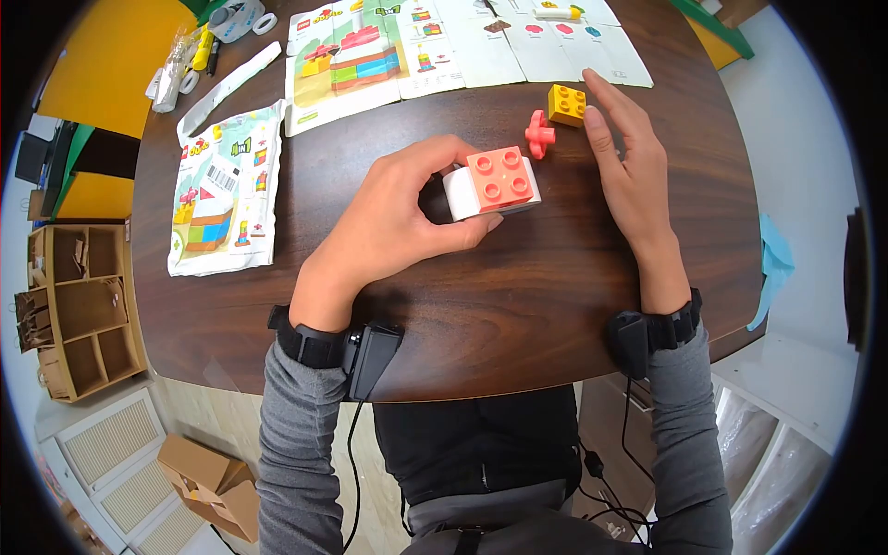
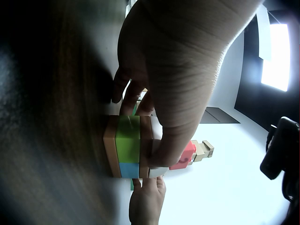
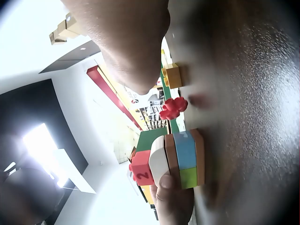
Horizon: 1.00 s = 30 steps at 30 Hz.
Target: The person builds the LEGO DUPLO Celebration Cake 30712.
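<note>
A stack of bricks stands on the table under my left hand [image 1: 393, 208], whose thumb and fingers grip its sides. On top is a pink brick [image 1: 504, 176] above a white rounded layer [image 1: 460, 192]; the left wrist view shows brown, green [image 2: 127, 139] and blue [image 2: 129, 169] layers below. The right wrist view shows a "2" on the top brick [image 3: 142, 168]. My right hand [image 1: 634, 166] holds nothing, its fingers extended beside a yellow brick [image 1: 567, 105]. Between the stack and the yellow brick lies a red flower-shaped piece [image 1: 539, 135].
An instruction sheet [image 1: 444, 51] spreads along the table's far side. At the left lie a printed packet [image 1: 227, 190] and a torn white strip [image 1: 231, 86]. Yellow and black markers [image 1: 203, 48] and tape rolls are at the far left corner.
</note>
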{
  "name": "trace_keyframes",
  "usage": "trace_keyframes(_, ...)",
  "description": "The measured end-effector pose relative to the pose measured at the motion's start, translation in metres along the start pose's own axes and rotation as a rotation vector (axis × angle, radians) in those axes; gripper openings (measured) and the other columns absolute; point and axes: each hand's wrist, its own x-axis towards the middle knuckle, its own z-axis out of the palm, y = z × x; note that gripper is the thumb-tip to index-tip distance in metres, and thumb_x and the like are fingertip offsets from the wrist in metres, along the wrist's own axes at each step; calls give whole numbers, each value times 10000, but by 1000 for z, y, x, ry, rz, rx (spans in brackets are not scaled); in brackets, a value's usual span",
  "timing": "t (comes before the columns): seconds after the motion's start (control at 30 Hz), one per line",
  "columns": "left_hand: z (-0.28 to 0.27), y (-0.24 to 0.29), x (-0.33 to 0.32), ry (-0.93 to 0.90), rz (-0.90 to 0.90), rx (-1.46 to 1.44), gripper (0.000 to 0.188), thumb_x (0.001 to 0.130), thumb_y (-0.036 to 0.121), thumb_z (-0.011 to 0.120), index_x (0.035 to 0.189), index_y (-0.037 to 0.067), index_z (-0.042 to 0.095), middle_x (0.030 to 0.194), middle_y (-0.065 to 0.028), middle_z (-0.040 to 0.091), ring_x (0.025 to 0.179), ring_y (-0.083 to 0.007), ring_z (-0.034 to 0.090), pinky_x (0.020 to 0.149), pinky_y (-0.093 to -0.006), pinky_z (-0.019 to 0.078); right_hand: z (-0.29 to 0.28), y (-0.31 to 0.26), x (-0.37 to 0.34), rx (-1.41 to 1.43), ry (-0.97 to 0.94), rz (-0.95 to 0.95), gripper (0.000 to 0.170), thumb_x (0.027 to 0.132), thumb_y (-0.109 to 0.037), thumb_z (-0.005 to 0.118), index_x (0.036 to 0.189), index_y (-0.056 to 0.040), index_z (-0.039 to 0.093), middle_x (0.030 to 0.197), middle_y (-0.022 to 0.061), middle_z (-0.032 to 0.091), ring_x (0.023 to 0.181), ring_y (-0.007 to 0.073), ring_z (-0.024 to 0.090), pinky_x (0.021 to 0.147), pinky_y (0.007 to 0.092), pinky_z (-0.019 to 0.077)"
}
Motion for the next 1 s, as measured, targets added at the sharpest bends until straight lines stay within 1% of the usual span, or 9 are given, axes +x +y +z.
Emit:
trace_keyframes(0.1, -1, 0, 2, 18, 36, -15, 341, 712, 173, 798, 950, 19, 608, 796, -52, 601, 740, -117, 531, 709, -258, 442, 2, 3, -1, -11, -16, -23, 393, 966, -289, 568, 1284, -59, 590, 1298, 144, 590, 1236, 303, 512, 1039, 376, 393)
trace_keyframes(0.17, -1, 3, 1, -5, -22, -14, 353, 710, 169, 798, 967, 14, 614, 815, -61, 611, 756, -127, 544, 731, -263, 450, 1, 1, 0, -13, -55, -22, 410, 957, -295, 583, 1289, -55, 583, 1331, 149, 565, 1266, 317, 489, 1063, 386, 373)
trace_keyframes(0.3, -2, 2, 1, 4, 9, -5, 361, 711, 169, 800, 980, 11, 619, 832, -63, 620, 769, -132, 554, 742, -268, 455, 0, -3, -1, 3, -91, 12, 440, 946, -316, 601, 1296, -51, 577, 1360, 150, 541, 1283, 321, 469, 1066, 397, 369)
trace_keyframes(0.5, -2, 5, 1, -25, -34, -33, 370, 712, 166, 804, 997, 12, 626, 859, -59, 629, 795, -133, 562, 764, -272, 458, 0, -3, -1, 1, -90, 21, 444, 943, -322, 604, 1294, -51, 579, 1363, 141, 542, 1288, 320, 467, 1068, 399, 368)
trace_keyframes(0.67, -1, 3, 1, -13, -6, -31, 359, 713, 156, 800, 993, 13, 627, 863, -53, 631, 801, -131, 563, 767, -270, 456, 0, -1, -2, -13, -104, 25, 434, 941, -315, 606, 1285, -50, 584, 1349, 139, 555, 1289, 323, 468, 1069, 402, 369)
trace_keyframes(0.83, -2, 3, 1, -21, -30, -51, 359, 712, 154, 799, 994, 11, 630, 865, -58, 631, 799, -136, 567, 768, -270, 457, 3, 3, -2, -1, -118, 24, 427, 936, -301, 613, 1277, -45, 586, 1334, 140, 567, 1287, 319, 475, 1067, 400, 372)
trace_keyframes(0.9, -1, 2, 0, -19, -32, -60, 360, 711, 154, 799, 994, 9, 630, 865, -61, 632, 799, -138, 569, 773, -269, 459, 2, 2, -2, -28, -131, 1, 412, 923, -264, 634, 1264, -37, 595, 1313, 147, 583, 1270, 317, 499, 1055, 391, 390)
trace_keyframes(0.93, -1, 0, -1, -12, -8, -42, 362, 709, 155, 800, 992, 6, 631, 867, -66, 634, 797, -143, 574, 774, -273, 462, 2, 2, -2, -36, -131, -7, 412, 923, -264, 634, 1264, -37, 595, 1313, 147, 583, 1270, 317, 499, 1055, 391, 390)
trace_keyframes(1.0, -2, 1, 3, 23, 46, -35, 364, 707, 156, 800, 990, 4, 631, 869, -70, 637, 794, -148, 580, 774, -278, 464, 2, 3, -2, -3, -130, -16, 391, 907, -217, 654, 1246, -26, 609, 1285, 153, 602, 1250, 320, 523, 1041, 380, 409)
